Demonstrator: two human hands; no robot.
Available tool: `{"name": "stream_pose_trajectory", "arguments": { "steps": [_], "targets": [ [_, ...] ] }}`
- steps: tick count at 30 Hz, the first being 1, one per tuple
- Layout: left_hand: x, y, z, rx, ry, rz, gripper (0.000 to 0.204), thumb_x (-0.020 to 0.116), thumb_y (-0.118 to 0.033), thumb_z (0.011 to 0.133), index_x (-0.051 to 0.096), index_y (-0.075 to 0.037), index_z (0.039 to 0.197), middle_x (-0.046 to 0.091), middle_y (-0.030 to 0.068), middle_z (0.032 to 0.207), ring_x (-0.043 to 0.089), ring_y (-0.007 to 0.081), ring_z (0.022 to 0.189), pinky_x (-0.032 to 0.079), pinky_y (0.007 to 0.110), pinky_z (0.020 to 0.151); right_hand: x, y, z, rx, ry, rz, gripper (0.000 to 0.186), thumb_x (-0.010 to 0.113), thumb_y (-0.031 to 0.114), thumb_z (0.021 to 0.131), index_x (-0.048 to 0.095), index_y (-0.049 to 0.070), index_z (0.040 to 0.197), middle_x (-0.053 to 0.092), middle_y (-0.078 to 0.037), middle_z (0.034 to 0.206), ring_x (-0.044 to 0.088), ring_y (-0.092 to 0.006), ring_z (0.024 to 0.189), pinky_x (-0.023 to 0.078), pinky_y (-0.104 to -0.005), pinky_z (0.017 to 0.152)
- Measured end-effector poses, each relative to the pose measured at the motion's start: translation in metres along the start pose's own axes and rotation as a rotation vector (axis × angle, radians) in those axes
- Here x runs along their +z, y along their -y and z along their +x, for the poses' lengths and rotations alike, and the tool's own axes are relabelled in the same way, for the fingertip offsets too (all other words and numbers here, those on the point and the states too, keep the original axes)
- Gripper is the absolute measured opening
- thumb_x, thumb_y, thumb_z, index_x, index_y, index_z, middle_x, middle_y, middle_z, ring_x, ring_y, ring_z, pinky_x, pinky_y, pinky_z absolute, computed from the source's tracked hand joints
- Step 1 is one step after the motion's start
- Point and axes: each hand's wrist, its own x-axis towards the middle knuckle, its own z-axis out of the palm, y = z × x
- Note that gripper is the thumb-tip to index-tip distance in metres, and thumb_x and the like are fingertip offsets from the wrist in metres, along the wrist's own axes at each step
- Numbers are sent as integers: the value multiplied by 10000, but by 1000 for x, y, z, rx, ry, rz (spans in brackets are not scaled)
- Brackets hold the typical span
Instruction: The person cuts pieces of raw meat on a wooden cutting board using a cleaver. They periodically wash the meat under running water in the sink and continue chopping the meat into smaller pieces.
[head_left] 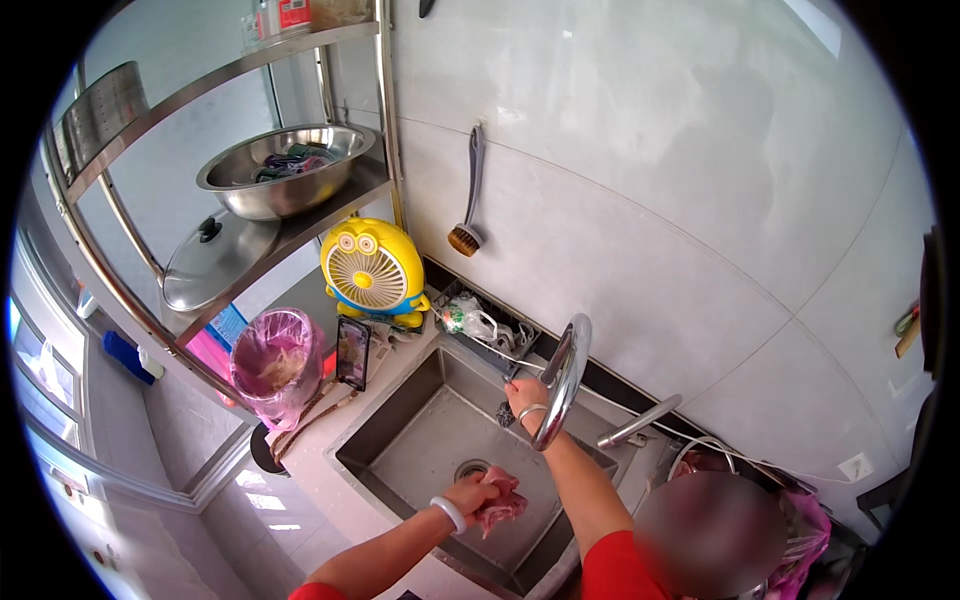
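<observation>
My left hand (470, 497) grips a piece of pink raw meat (500, 508) above the steel sink (395, 441), just over the drain. My right hand (527, 398) is up at the back of the sink, beside the curved chrome faucet (568, 375), with its fingers closed around what looks like the faucet's handle, partly hidden by them. A dark scourer (506, 414) sits just below that hand. A straight chrome spout (640, 420) projects to the right of the faucet.
Left of the sink are a phone (352, 352), a pink-lined bin (268, 365) and a yellow fan (368, 260). A steel rack (128, 140) holds a bowl (225, 175) and lid (205, 270). A brush (468, 200) hangs on the wall; a blurred area covers the lower right.
</observation>
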Motion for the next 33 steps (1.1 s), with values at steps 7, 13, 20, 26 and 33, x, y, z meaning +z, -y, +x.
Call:
{"name": "stream_pose_trajectory", "arguments": {
  "steps": [7, 13, 20, 26, 33],
  "targets": [
    [7, 0, 46, 23, 88, -73, 372, 508, 65, 764, 444, 27, 1129, 587, 149, 1010, 624, 273, 859, 543, 398, 687, 5, -2, 1, -145, 46, -221, 274, 537, 273, 824, 653, 44, 729, 625, -170, 735, 605, -359, 721, 484, -444, 692],
    [33, -17, 43, 58, -11, -53, 343, 480, 77, 769, 458, 1, 1103, 589, 144, 999, 629, 276, 851, 548, 390, 677, 5, -5, 3, -216, 61, -195, 248, 554, 236, 809, 647, 43, 685, 615, -174, 695, 598, -364, 677, 480, -450, 647],
    [16, -3, 68, 120, -3, -96, 328, 473, 86, 760, 467, -11, 1074, 593, 141, 936, 638, 278, 759, 548, 405, 586, 5, 1, -2, -158, 86, -23, 201, 536, 196, 818, 629, 20, 787, 611, -197, 739, 601, -375, 716, 479, -442, 648],
    [23, -6, 69, 81, -68, 216, 264, 486, 51, 757, 497, 9, 1017, 617, 141, 820, 644, 264, 639, 527, 393, 507, 37, -60, -65, 179, -54, 256, 192, 565, 182, 833, 574, -9, 845, 612, -137, 689, 594, -236, 620, 467, -375, 586],
    [20, -1, 68, 405, -237, 1145, 216, 599, -156, 723, 604, 13, 858, 647, 199, 794, 648, 311, 710, 506, 398, 642, -4, -18, -130, 813, 459, 983, 544, 507, 557, 828, 615, 37, 944, 650, -124, 879, 644, -267, 752, 522, -409, 599]
  ]
}}
